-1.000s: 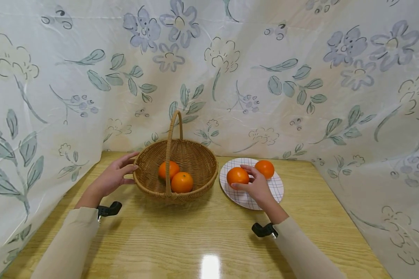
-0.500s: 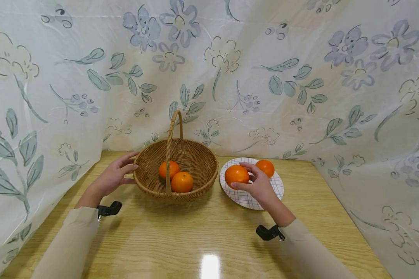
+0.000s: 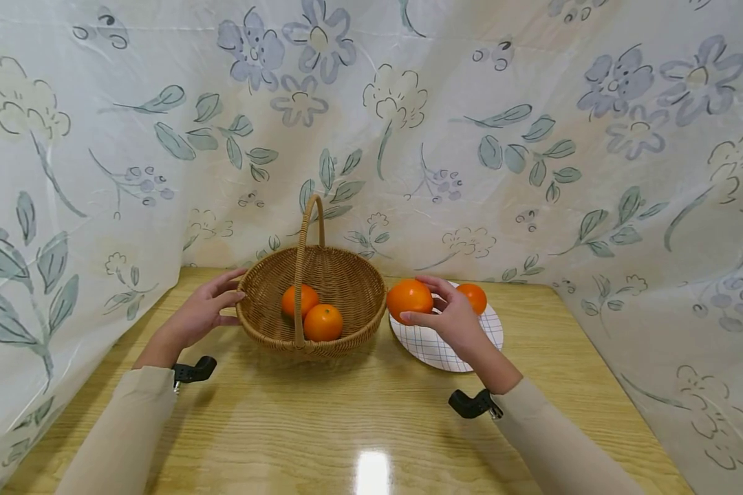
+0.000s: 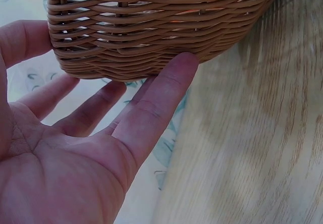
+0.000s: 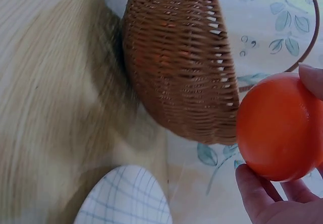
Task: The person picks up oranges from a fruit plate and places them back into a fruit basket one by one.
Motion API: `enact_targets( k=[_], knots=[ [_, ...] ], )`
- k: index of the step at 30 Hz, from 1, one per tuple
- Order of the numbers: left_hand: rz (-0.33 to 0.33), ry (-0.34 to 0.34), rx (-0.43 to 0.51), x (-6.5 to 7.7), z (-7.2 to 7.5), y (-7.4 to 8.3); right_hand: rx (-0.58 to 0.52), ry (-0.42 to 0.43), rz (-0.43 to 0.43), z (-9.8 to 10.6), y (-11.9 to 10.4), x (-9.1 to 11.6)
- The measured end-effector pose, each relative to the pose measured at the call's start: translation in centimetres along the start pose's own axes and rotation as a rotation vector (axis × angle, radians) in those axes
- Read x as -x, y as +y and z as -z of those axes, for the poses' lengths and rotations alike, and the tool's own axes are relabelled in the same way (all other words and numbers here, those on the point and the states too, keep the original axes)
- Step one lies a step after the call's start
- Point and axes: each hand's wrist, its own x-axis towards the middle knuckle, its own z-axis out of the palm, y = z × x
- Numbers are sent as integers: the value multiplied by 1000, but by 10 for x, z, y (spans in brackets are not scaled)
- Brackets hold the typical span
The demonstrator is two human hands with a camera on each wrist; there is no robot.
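In the head view my right hand (image 3: 457, 322) grips an orange (image 3: 407, 300) between thumb and fingers, raised over the left edge of the checked plate (image 3: 433, 350), close to the wicker basket's right rim. The right wrist view shows that orange (image 5: 277, 128) in front of the basket's woven side (image 5: 176, 57). A second orange (image 3: 472, 298) stays on the plate, partly behind the hand. Inside the wicker basket (image 3: 353, 282) lie two oranges (image 3: 323, 323). My left hand (image 3: 199, 313) touches the basket's left side; its fingers (image 4: 156, 103) look spread and fairly straight in the left wrist view.
The basket's tall arched handle (image 3: 301, 275) stands upright over its middle. Everything rests on a light wooden table (image 3: 322, 426). A flowered cloth (image 3: 371, 137) hangs behind and along both sides.
My right hand has lifted the orange off the plate and carried it left towards the basket. The left hand and basket have stayed in place.
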Motion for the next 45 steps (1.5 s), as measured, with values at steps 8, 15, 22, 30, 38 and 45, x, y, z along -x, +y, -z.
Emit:
enact_targets(
  k=[8,15,22,30,38,45],
  knots=[
    [6,0,6,0,1,-1,-56,-24,21,-12,-18,-8],
    [12,0,5,-2,1,-1,-67,-32,43,-23,-31,-18],
    [8,-12,-3,-2,4,-3,-128,-18,31,-41,-41,-25],
    [6,-22,3,2,7,-1,-171,2,26,-60,-49,-32],
    [19,-19,0,3,6,0,-157,21,13,-69,-53,-49],
    [20,-22,-2,3,6,0,-149,4,-28,-77,-63,-59]
  ],
)
